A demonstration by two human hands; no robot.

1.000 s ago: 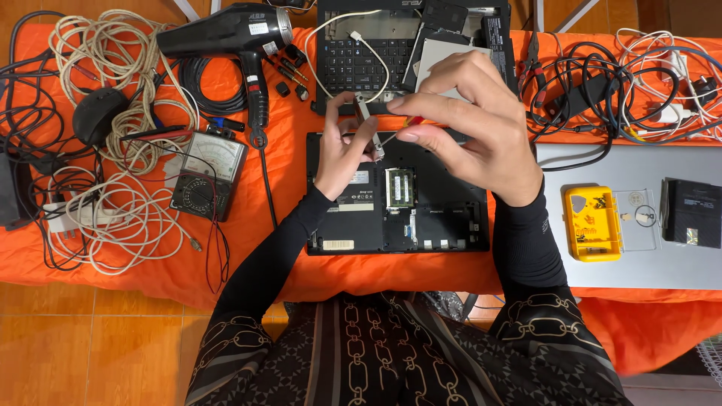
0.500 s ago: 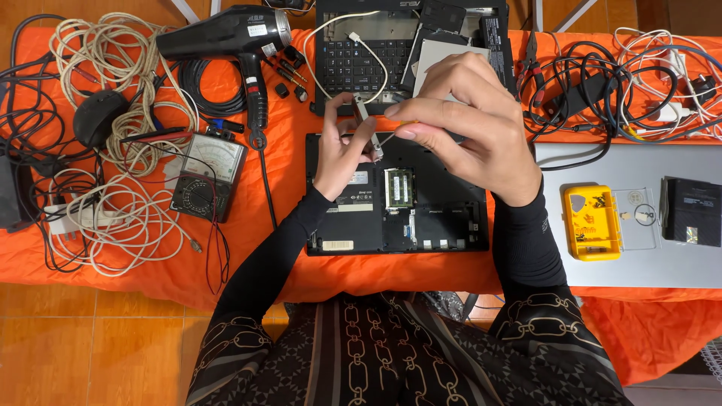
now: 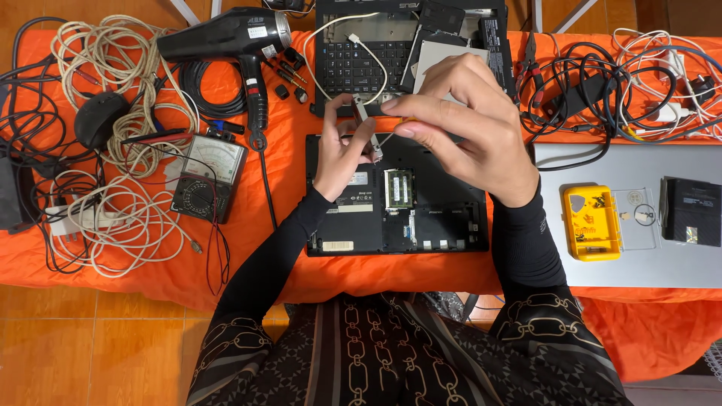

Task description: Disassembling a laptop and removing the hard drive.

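The person's left hand (image 3: pixel 342 154) is raised over the black upturned laptop base (image 3: pixel 395 195) with its bottom panel off, thumb and fingers pinched on a small silver metal bracket (image 3: pixel 366 124) that stands nearly upright between them. The right hand (image 3: pixel 466 124) comes in from the other side, its fingers pressed together around the orange handle of a thin screwdriver (image 3: pixel 410 120), most of it hidden under the fingertips; the tip reaches toward the bracket, though whether it touches is too small to tell. Just below the left fingertips, inside the open base, a green memory module (image 3: pixel 398 188) lies flat in its slot. Beyond both sets of fingers sits a second black laptop with its keyboard showing (image 3: pixel 361 56), a white cable draped across it. Well off to the left of the left hand lie a black hair dryer (image 3: pixel 226 37) and a grey analogue multimeter with a dial (image 3: pixel 209 177) among tangled cream cords. To the right of the right wrist, a small yellow plastic parts box (image 3: pixel 592 222) rests on a closed silver laptop lid (image 3: pixel 624 263). All of it lies on an orange cloth (image 3: pixel 286 210).
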